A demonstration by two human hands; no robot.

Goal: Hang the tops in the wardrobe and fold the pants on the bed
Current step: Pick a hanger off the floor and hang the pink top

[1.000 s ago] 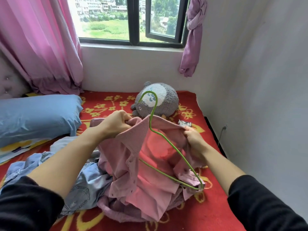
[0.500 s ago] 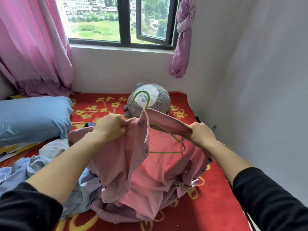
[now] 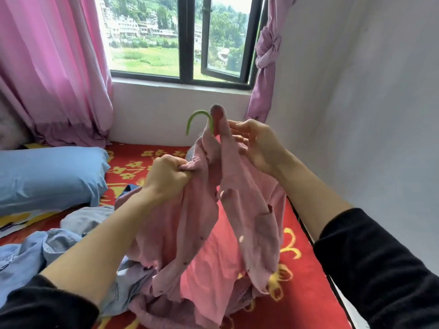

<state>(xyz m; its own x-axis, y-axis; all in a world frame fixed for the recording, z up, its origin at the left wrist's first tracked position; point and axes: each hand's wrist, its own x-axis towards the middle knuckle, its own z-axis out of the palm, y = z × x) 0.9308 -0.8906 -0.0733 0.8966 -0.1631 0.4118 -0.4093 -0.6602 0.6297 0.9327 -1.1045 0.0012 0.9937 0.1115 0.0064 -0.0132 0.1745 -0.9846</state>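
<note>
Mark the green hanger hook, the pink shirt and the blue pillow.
green hanger hook (image 3: pixel 198 112): head view, top of the curve.
pink shirt (image 3: pixel 247 198): head view, front panel, mid-height.
blue pillow (image 3: pixel 47 176): head view, middle of its top.

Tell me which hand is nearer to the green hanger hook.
Right. The right hand pinches the pink shirt collar just beside the green hook; the left hand grips the shirt lower, to the hook's left.

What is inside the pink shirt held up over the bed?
A green hanger; only its hook shows, above the collar. The pink shirt covers the rest, so its shoulders cannot be seen.
</note>
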